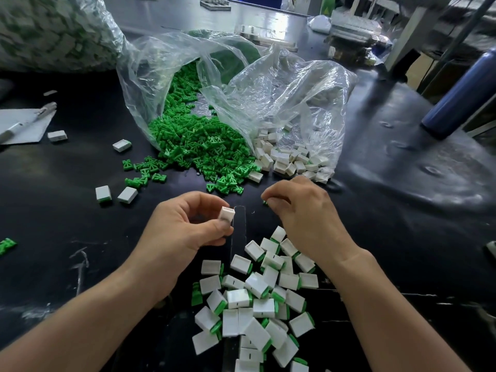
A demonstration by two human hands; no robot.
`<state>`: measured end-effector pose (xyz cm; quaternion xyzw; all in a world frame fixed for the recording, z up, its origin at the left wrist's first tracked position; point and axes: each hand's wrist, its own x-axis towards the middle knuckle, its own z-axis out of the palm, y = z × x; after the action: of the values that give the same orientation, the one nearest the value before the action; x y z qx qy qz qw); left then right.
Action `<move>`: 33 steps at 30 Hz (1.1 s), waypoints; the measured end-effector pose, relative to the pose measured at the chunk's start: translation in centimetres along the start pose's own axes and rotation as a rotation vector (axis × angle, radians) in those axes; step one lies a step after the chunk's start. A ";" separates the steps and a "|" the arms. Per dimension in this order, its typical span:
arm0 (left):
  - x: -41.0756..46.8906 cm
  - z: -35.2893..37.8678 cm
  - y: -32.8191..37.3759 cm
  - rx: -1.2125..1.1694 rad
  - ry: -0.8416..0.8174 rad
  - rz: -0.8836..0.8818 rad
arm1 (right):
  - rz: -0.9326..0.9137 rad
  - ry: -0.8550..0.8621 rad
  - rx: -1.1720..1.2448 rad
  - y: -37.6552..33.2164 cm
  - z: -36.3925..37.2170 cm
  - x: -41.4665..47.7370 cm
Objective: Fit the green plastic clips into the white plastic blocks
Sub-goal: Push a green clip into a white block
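Head view: on the dark bench (67, 210) a clear bag (166, 84) lies open, spilling a heap of green clips (196, 140) from its mouth. Just right of that bag, touching it, a second clear bag (295, 84) spills plain white blocks (290, 159).

Nearer than the bag's mouth, the left hand (185, 226) pinches one white block (226, 214) between thumb and curled fingers, raised off the bench. To the near right of the bag, the right hand (303, 210) has its fingers curled and pinched on a green clip (265, 202), of which only a sliver shows. The two hands are near each other but apart.

Nearer still from the bag lies a pile of fitted blocks (263, 299), green showing at their edges. Several carry a short dark mark, too small to read.

Left of the bag lie a sheet of paper (24, 124) and a pen (29, 120). Any writing there is illegible. Far right of it stands a blue bottle (461, 95).
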<state>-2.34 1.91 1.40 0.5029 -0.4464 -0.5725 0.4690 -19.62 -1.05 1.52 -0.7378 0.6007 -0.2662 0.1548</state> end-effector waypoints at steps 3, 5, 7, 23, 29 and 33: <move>0.0 0.0 0.0 0.021 0.003 0.014 | 0.034 -0.009 0.279 -1.0 -0.5 -0.6; -0.1 0.0 0.0 0.018 -0.010 0.024 | 0.066 -0.048 0.432 -1.5 -0.4 -0.9; -0.1 0.0 0.0 0.020 -0.020 0.032 | 0.044 -0.069 0.481 -1.9 -0.4 -1.1; -0.1 0.0 -0.1 0.063 -0.040 0.017 | -0.058 -0.136 0.365 -2.6 -0.1 -1.7; -0.3 0.0 -0.2 0.168 -0.025 0.045 | -0.127 -0.164 0.269 -2.6 -0.2 -1.8; -0.4 -0.1 -0.2 0.232 -0.022 0.064 | -0.174 -0.183 0.214 -2.7 0.1 -1.9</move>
<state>-2.26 2.32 1.26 0.5330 -0.5308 -0.5070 0.4209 -17.65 1.41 2.56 -0.7874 0.4862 -0.2728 0.2629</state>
